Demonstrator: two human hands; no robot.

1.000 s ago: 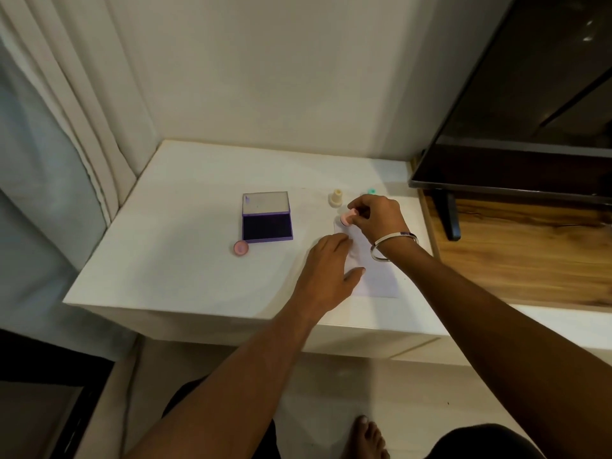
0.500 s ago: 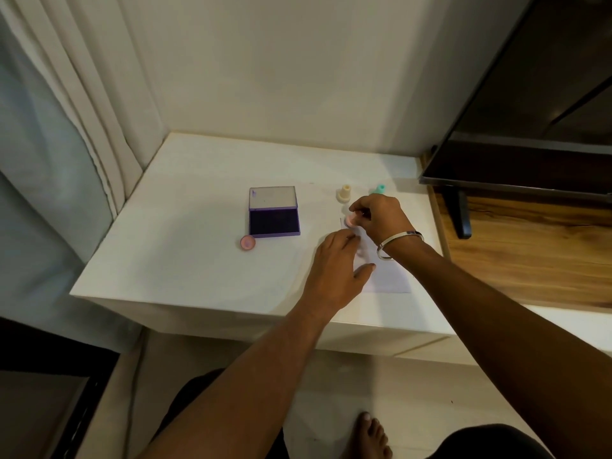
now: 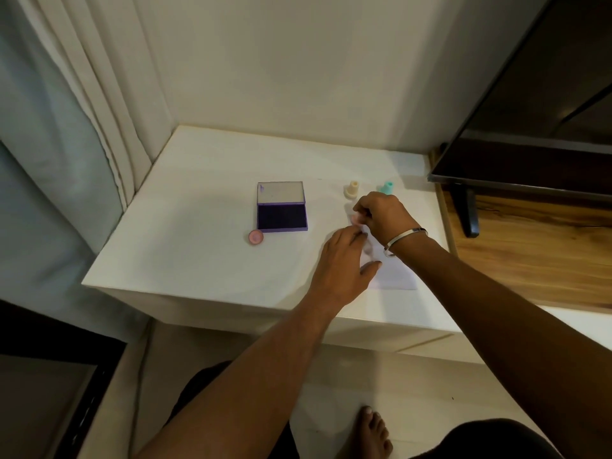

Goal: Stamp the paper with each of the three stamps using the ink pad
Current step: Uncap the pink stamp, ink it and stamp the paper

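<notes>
A white paper point(image 3: 395, 274) lies near the front right of the white table point(image 3: 198, 253). My left hand point(image 3: 342, 268) rests flat on its left part, fingers spread. My right hand point(image 3: 381, 215) is closed on a small pink stamp point(image 3: 355, 220), held just above the far end of the paper and mostly hidden by my fingers. The open purple ink pad point(image 3: 282, 216) sits left of my hands, its lid raised behind it. A cream stamp point(image 3: 351, 189) and a teal stamp point(image 3: 386, 187) stand behind my right hand.
A pink round cap point(image 3: 255, 237) lies at the ink pad's front left corner. A dark TV point(image 3: 536, 104) on a stand point(image 3: 467, 210) sits on a wooden top at right. Curtains point(image 3: 76, 104) hang at left.
My right hand with the pink stamp has stayed over the far end of the paper, shifting slightly toward me. My left hand has stayed on the paper. The camera view drifted a little.
</notes>
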